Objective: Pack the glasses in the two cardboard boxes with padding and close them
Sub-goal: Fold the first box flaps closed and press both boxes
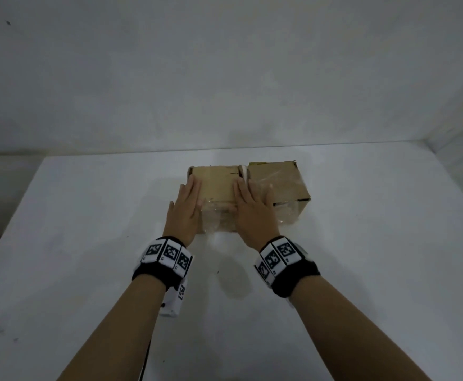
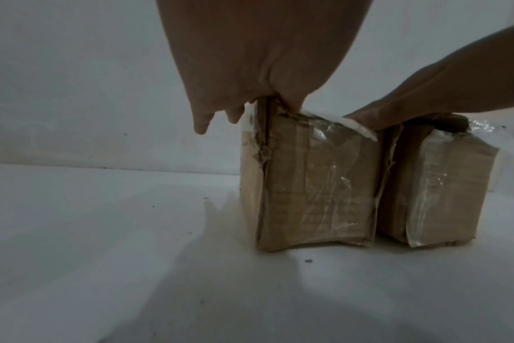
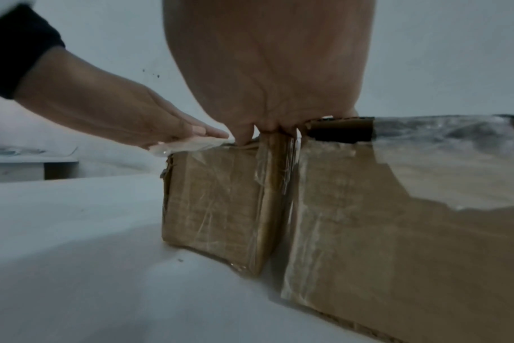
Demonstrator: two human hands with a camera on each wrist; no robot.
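Two brown cardboard boxes stand side by side on a white table [image 1: 87, 243]. The left box [image 1: 216, 188] has its top flaps folded down. My left hand [image 1: 187, 204] lies flat on its left edge, fingers straight. My right hand [image 1: 252, 210] lies flat over its right edge, reaching onto the neighbouring right box [image 1: 282, 185], whose top is also down. Both boxes are patched with clear tape. In the left wrist view the left hand [image 2: 250, 76] presses the left box [image 2: 314, 185] at its top corner. A strip of white padding [image 1: 243, 171] shows between the boxes. No glasses are visible.
A pale wall [image 1: 225, 64] rises right behind the table's far edge, and another closes in at the right. Bare table surface lies to the left, right and front of the boxes. In the right wrist view a low white ledge [image 3: 30, 167] sits off to the left.
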